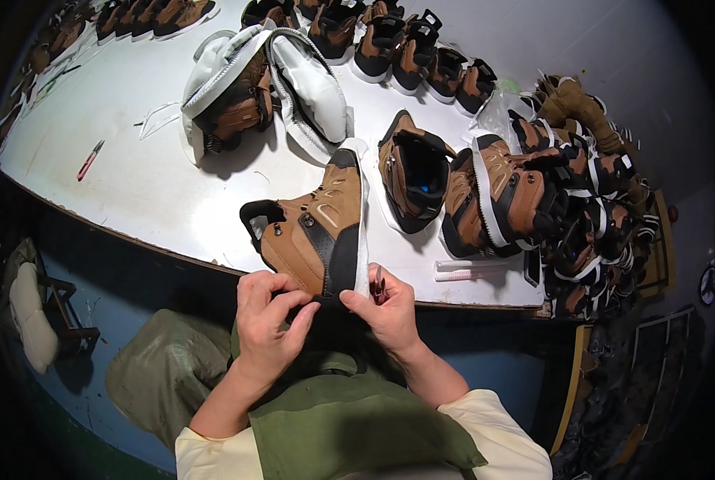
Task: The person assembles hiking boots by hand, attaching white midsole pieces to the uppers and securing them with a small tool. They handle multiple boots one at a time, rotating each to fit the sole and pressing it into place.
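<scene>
A brown and black lace-up boot (313, 228) with a white sole lies on its side at the table's near edge, its heel toward me. My left hand (269, 320) is closed at the heel end, thumb and forefinger pinched close to the black heel piece. My right hand (388, 310) grips the heel by the sole, its thumb pressed on the edge. A small dark metal tool (379, 280) pokes up between the right fingers; its kind is mostly hidden. What lies between the two thumbs is too small to make out.
Beyond the boot are a white zippered cover (305, 88) around another boot and an upright boot (413, 172). Red-handled snips (90, 161) lie at left. At right are paired boots (497, 192), a clear plastic piece (469, 270) and a boot pile (597, 184). More boots (409, 56) line the back.
</scene>
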The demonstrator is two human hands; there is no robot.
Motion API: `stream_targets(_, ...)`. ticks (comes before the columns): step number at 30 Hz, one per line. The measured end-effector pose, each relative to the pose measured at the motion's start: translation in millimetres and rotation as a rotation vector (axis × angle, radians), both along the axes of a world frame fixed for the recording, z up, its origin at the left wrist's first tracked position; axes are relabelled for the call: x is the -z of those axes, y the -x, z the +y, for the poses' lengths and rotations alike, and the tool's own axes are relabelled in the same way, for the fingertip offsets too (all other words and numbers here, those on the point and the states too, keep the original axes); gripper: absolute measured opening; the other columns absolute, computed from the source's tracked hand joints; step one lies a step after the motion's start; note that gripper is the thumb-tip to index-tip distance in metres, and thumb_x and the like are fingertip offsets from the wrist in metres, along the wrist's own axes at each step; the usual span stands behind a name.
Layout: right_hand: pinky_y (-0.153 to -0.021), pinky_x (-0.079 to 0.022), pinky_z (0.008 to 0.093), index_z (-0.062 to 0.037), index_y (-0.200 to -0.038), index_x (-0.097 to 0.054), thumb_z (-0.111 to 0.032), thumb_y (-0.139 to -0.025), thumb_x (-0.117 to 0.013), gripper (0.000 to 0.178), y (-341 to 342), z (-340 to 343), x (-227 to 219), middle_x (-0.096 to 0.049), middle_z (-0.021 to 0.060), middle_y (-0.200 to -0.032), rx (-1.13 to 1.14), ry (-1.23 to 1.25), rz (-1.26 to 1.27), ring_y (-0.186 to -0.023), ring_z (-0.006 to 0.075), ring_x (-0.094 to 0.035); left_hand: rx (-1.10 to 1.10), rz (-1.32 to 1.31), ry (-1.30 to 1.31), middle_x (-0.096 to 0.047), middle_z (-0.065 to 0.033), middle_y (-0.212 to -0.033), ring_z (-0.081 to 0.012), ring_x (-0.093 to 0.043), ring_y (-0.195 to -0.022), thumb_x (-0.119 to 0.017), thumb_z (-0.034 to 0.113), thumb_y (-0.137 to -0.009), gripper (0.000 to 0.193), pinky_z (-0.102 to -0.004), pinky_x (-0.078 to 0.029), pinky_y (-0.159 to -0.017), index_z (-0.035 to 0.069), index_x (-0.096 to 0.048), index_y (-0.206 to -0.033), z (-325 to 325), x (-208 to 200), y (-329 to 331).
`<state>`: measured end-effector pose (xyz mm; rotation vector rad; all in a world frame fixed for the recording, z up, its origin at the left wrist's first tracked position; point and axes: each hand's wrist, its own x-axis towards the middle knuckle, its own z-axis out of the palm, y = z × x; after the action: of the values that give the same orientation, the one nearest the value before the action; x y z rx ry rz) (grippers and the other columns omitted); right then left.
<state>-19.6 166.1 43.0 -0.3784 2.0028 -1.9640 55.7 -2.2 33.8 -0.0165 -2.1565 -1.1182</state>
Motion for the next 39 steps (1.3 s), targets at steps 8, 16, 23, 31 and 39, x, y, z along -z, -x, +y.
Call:
stream_targets(8,-0.053,-0.026,0.0166,-0.0061,-0.084,-0.062,-0.014,-0.082,-0.078,0.018,1.2,0.7,-0.1,-0.047,-0.0111,-0.072,-0.007,0.012,-0.017,-0.061,-0.0019,-0.033,-0.031,-0.039,-0.068,-0.056,-0.0084,-0.089,-0.0280,-0.052,-0.089,-0.079,0.001,-0.061,0.023,-0.0369,-0.043,-0.076,0.004,-0.065,-0.079,2.8,0.5,-1.3)
stream_targets(16,-0.053,-0.026,0.0165,-0.0059,-0.084,-0.062,-0.014,-0.082,-0.077,0.017,1.8,-0.1,-2.5,-0.046,-0.0112,-0.072,-0.017,0.033,0.000,-0.061,-0.0019,-0.032,0.003,-0.027,-0.014,-0.055,-0.0087,-0.088,-0.0267,-0.052,-0.089,-0.078,0.000,-0.061,0.026,-0.0355,-0.043,-0.076,0.003,-0.068,-0.085,2.0,-3.8,1.3)
stream_targets(23,-0.053,-0.027,0.0165,-0.0066,-0.084,-0.062,-0.014,-0.082,-0.078,0.018,2.9,1.7,1.5,-0.046,-0.0112,-0.072,-0.015,0.016,-0.014,-0.061,-0.0019,-0.032,-0.006,-0.045,-0.028,-0.057,-0.0086,-0.089,-0.0288,-0.052,-0.090,-0.080,0.001,-0.060,0.024,-0.0379,-0.043,-0.076,0.005,-0.066,-0.079,0.4,3.4,0.4)
stream_targets(31,-0.054,-0.027,0.0163,-0.0069,-0.086,-0.062,-0.014,-0.083,-0.077,0.017,0.3,3.6,2.1,-0.047,-0.0113,-0.073,-0.012,0.037,-0.035,-0.062,-0.0021,-0.033,-0.024,-0.065,-0.035,-0.057,-0.0098,-0.091,-0.0300,-0.052,-0.091,-0.079,0.001,-0.060,0.024,-0.0385,-0.043,-0.077,0.004,-0.064,-0.080,4.7,3.6,-0.8)
stream_targets(39,-0.057,-0.033,0.0162,-0.0059,-0.087,-0.059,-0.008,-0.084,-0.075,0.016,3.8,7.0,-18.1,-0.053,-0.0073,-0.075,0.028,0.136,-0.072,-0.064,-0.0007,-0.042,-0.020,-0.077,-0.494,-0.047,-0.0116,-0.117,-0.0237,-0.051,-0.104,-0.073,0.001,-0.072,0.049,-0.0333,-0.041,-0.095,0.002,-0.050,-0.116,8.5,10.7,-2.0)
